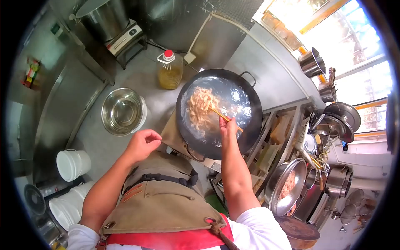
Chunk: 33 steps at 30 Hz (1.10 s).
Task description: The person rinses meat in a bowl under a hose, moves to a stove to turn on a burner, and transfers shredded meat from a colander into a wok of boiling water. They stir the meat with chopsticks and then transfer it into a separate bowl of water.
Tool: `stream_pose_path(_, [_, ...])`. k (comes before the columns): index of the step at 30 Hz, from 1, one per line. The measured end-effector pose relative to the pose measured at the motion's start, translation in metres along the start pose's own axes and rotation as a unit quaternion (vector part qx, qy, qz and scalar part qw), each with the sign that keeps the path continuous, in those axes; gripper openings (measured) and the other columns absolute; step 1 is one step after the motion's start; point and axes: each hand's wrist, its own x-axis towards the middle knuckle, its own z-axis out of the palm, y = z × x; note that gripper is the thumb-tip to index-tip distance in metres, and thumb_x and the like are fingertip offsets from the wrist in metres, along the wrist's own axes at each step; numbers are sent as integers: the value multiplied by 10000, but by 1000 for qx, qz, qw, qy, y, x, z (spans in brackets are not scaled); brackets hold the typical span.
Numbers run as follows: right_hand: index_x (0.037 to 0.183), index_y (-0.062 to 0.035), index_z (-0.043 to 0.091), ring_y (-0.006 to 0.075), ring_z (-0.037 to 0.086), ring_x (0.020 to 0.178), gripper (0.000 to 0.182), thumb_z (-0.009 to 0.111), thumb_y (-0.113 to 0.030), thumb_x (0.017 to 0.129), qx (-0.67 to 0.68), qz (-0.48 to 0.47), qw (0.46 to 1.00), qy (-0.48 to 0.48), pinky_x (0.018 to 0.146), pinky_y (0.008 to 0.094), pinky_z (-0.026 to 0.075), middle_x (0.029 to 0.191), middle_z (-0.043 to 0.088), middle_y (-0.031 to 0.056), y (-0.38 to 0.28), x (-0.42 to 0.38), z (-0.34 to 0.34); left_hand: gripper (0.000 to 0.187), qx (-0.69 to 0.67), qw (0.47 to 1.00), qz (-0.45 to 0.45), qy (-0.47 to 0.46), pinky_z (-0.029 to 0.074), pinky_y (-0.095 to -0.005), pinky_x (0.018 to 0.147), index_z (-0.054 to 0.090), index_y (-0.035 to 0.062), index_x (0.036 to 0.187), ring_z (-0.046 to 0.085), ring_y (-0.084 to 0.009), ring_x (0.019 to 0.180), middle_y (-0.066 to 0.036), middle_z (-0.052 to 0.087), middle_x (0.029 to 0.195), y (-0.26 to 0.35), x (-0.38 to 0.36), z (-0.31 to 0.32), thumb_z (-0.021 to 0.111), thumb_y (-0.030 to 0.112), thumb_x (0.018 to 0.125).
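A pair of chopsticks (219,113) is gripped in my right hand (228,127) above a large dark wok (181,134). Their tips reach into a heap of pale meat strips (200,104) on the wok's left side, in clear liquid (239,93). My left hand (146,143) hovers left of the wok, in front of my apron (166,208). Its fingers are curled with the tips together, and nothing shows in them.
A steel bowl (109,121) and an oil jug (170,77) stand left of the wok. White buckets (74,164) are at far left. On the right, a steel basin (273,187) of raw meat (288,183) sits near utensils and pans.
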Motion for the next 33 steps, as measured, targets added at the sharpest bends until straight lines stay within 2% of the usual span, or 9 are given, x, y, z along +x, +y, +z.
stream_pose_path(6, [883, 2, 531, 233, 650, 635, 371, 404, -332, 983, 109, 75, 990, -58, 615, 338, 606, 730, 610, 112, -3, -10, 10, 95, 8, 999, 21, 29, 469, -234, 672, 649, 14, 868, 574, -69, 739, -9, 642, 803, -2, -7, -9, 656, 58, 785])
stream_pose_path(9, [963, 7, 481, 226, 623, 695, 358, 418, -345, 977, 145, 88, 977, -127, 637, 301, 609, 840, 559, 103, -24, -27, 19, 96, 0, 998, 31, 47, 458, -232, 643, 652, 11, 867, 549, -60, 692, 2, 631, 766, -3, -11, -11, 653, 66, 788])
stream_pose_path(16, [899, -23, 523, 214, 634, 666, 330, 444, -335, 972, 194, 58, 943, -263, 610, 285, 602, 765, 591, 66, -139, -120, 64, 75, -32, 994, 47, 88, 442, -218, 628, 644, 18, 872, 530, -52, 684, 13, 619, 769, -10, -25, -13, 658, 49, 805])
stream_pose_path(17, [867, 14, 553, 253, 643, 673, 347, 438, -295, 976, 199, 57, 941, -268, 610, 314, 613, 760, 607, 118, -156, -140, 73, 74, -42, 994, 45, 93, 441, -216, 628, 642, 18, 874, 530, -53, 686, 13, 618, 772, -11, -27, -13, 656, 45, 807])
stream_pose_path(21, [926, 30, 552, 268, 646, 795, 326, 410, -256, 987, 199, -20, 917, -346, 678, 336, 610, 839, 609, 141, -214, -183, 100, 77, -64, 990, 42, 117, 433, -211, 620, 634, 12, 883, 522, -52, 683, 7, 609, 771, -18, -36, -9, 649, 38, 812])
stream_pose_path(25, [952, 31, 503, 254, 629, 837, 328, 358, -260, 998, 167, -103, 921, -335, 787, 374, 588, 860, 577, 102, -265, -240, 136, 86, -83, 988, 49, 121, 425, -210, 613, 635, 9, 893, 517, -50, 681, 12, 598, 763, -21, -46, -8, 646, 40, 813])
stream_pose_path(28, [859, 4, 504, 218, 609, 777, 265, 361, -173, 994, 223, -65, 874, -426, 842, 412, 549, 799, 563, 72, -310, -263, 158, 92, -96, 987, 62, 111, 422, -211, 608, 637, 10, 899, 516, -49, 680, 15, 595, 760, -26, -47, -11, 644, 42, 813])
stream_pose_path(31, [1252, 29, 455, 249, 516, 1132, 341, 335, -145, 985, 243, -119, 865, -422, 949, 349, 473, 1199, 541, 131, -344, -309, 182, 96, -100, 988, 77, 93, 426, -214, 608, 640, 12, 900, 521, -51, 682, 14, 601, 763, -29, -47, -22, 646, 47, 811])
stream_pose_path(33, [1266, 27, 449, 226, 507, 1152, 358, 343, -175, 990, 199, -183, 851, -450, 970, 326, 449, 1232, 530, 122, -357, -357, 192, 96, -82, 989, 84, 89, 431, -217, 610, 641, 15, 897, 525, -53, 685, 13, 604, 764, -32, -46, -32, 649, 51, 809])
